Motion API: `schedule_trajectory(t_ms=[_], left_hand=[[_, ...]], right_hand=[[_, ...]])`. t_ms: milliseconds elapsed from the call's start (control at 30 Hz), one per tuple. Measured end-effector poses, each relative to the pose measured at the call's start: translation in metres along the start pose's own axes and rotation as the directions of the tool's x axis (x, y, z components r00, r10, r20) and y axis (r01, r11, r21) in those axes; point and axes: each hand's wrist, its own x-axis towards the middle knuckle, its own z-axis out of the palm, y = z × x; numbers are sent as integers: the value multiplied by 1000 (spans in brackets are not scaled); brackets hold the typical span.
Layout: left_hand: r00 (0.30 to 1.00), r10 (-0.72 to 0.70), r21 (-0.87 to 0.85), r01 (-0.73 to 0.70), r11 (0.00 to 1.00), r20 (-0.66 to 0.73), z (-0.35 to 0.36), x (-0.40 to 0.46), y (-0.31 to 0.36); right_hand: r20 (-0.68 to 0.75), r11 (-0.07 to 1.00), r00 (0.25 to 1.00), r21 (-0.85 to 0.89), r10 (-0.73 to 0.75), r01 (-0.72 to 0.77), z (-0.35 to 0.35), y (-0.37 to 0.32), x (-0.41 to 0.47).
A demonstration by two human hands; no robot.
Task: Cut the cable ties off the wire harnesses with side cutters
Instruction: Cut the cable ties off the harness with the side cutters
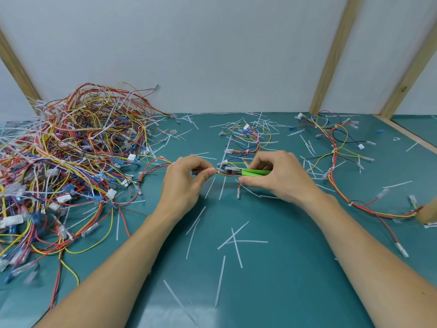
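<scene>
Our left hand (186, 178) pinches a thin bundle of red and yellow wires (221, 172). Our right hand (275, 176) grips green-handled cutters (241, 172), blades at the bundle. White tie offcuts (233, 240) litter the surface (283, 268).

Head view, looking forward and down over a teal worktop (295, 268)

One wide-angle camera sits at the person's head and faces ahead and downward, so both forearms enter from the bottom edge and the left hand (184, 183) and right hand (281, 176) meet near the frame's middle, close to the lens. The white back panel (212, 55) fills the upper half (its wooden battens lean outward from lens distortion). No second view shares the scene.
</scene>
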Motion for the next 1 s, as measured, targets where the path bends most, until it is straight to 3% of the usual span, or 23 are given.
schedule_trajectory(t_ms=[500,733,867,1000], left_hand=[[1000,-15,-9,15,1000,-5,-1,0,3],[998,-43,-25,42,999,-48,0,0,4],[999,-32,-35,31,999,-37,0,1,5],[999,-44,-52,45,998,24,-3,2,6]], right_hand=[[-25,999,999,37,39,-38,-1,-5,-3],[-213,963,961,239,176,-123,-1,-2,3],[-158,942,961,289,225,-172,0,-1,5],[-112,959,972,220,206,-178,5,1,4]])
